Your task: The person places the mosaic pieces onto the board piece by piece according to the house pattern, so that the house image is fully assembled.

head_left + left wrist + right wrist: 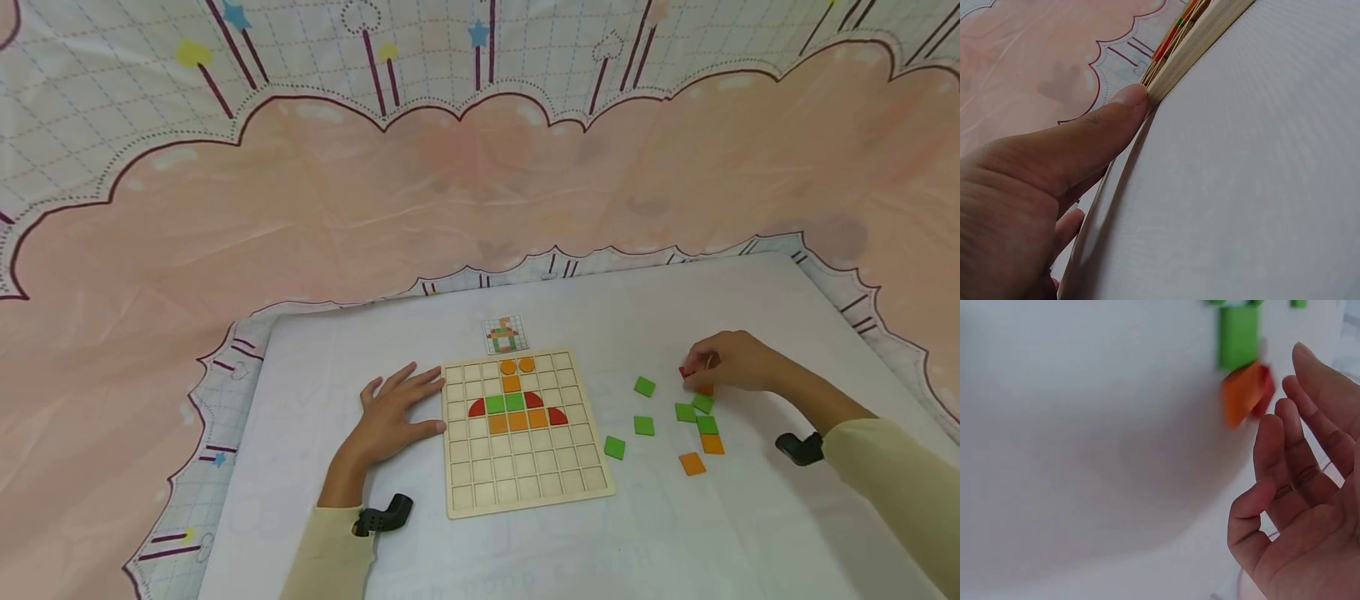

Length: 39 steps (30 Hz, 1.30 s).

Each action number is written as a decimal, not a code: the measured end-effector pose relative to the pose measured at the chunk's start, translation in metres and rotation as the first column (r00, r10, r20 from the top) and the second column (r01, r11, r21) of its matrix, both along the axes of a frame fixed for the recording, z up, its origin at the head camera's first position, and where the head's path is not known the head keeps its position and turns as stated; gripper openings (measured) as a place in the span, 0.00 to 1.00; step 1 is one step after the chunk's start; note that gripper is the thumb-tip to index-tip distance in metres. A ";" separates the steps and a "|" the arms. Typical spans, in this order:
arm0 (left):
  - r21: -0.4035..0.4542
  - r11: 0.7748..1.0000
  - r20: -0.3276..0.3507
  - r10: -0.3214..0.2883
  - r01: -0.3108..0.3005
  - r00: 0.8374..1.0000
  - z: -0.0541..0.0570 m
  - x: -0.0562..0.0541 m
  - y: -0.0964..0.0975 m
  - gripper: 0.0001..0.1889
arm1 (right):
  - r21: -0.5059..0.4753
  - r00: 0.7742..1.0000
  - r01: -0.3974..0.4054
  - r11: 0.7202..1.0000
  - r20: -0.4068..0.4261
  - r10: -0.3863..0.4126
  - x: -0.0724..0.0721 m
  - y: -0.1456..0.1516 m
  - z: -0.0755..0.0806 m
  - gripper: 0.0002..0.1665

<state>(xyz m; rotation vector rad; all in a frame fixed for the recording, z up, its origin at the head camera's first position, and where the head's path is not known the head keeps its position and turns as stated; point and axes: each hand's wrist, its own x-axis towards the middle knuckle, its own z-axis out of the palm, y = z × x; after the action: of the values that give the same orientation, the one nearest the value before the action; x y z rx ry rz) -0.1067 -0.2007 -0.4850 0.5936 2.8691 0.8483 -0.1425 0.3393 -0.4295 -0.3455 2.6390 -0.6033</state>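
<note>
A wooden grid board lies on the white table. On it sit orange circles, orange and green squares and red quarter-circles. My left hand rests at the board's left edge with fingers spread; in the left wrist view its thumb presses the wooden side. Over the loose tiles on the right, my right hand reaches down with bent fingers. Close by its fingertips are a red piece and an orange tile, with a gap between thumb and fingers in the right wrist view.
Several green tiles and orange tiles are scattered right of the board. A small picture card with a coloured grid pattern lies behind the board. Patterned cloth hangs beyond the table's far edge.
</note>
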 end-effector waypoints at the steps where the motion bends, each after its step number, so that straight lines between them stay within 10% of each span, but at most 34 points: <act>1: -0.001 1.000 -0.001 0.000 0.000 1.000 0.000 0.000 0.000 0.39 | 0.006 1.000 0.004 1.000 -0.002 -0.004 0.001 0.004 -0.001 0.11; 39: -0.013 1.000 -0.001 0.006 -0.006 1.000 -0.001 0.000 0.001 0.38 | -0.029 0.999 0.030 0.999 -0.033 -0.031 0.018 0.009 -0.007 0.10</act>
<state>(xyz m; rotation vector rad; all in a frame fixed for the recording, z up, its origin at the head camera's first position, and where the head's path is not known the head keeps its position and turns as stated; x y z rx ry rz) -0.1066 -0.1998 -0.4855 0.5847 2.8766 0.8300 -0.1242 0.3487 -0.4361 -0.3269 2.6744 -0.6510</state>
